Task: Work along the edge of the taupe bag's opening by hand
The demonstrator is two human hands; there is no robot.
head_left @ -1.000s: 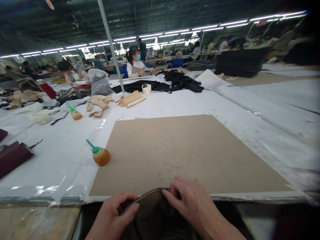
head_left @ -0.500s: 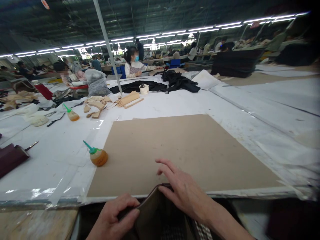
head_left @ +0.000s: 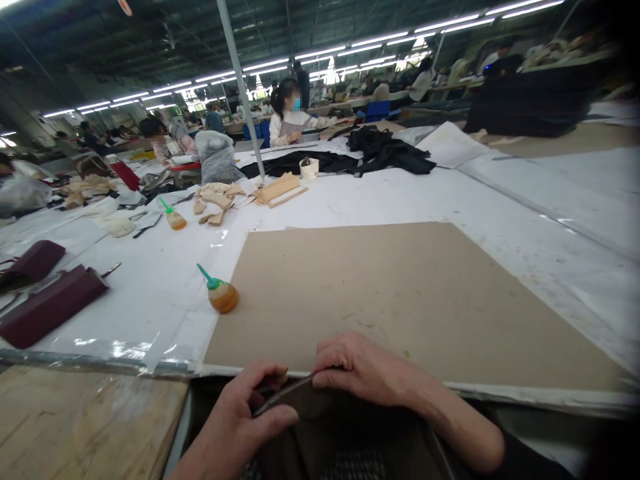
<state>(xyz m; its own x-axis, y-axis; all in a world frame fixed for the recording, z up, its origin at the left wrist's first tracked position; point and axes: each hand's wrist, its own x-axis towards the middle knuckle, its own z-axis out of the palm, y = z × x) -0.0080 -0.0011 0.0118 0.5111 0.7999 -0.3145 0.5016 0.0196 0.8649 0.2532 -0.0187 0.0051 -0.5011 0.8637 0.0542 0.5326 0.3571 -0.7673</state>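
Note:
My left hand (head_left: 245, 417) and my right hand (head_left: 367, 370) both pinch the top edge of a dark brown leather piece (head_left: 325, 433) held just below the table's front edge. The right hand's fingers curl over the rim at the piece's upper right; the left thumb and fingers clamp its left side. A large brown cardboard sheet (head_left: 400, 293) lies flat on the table right behind my hands. A small orange glue bottle with a green nozzle (head_left: 221, 293) stands at the sheet's left edge.
Maroon leather pieces (head_left: 50, 307) lie at the left. A wooden board (head_left: 85, 427) sits at the lower left. Farther back are a second glue bottle (head_left: 175, 218), tan cut pieces (head_left: 250, 195), black fabric (head_left: 385, 150) and a slanted metal pole (head_left: 243, 90). People work at distant tables.
My right hand, lifted with fingers spread half a second ago, has come back down and closed on the leather's top edge. The view has shifted left and slightly down.

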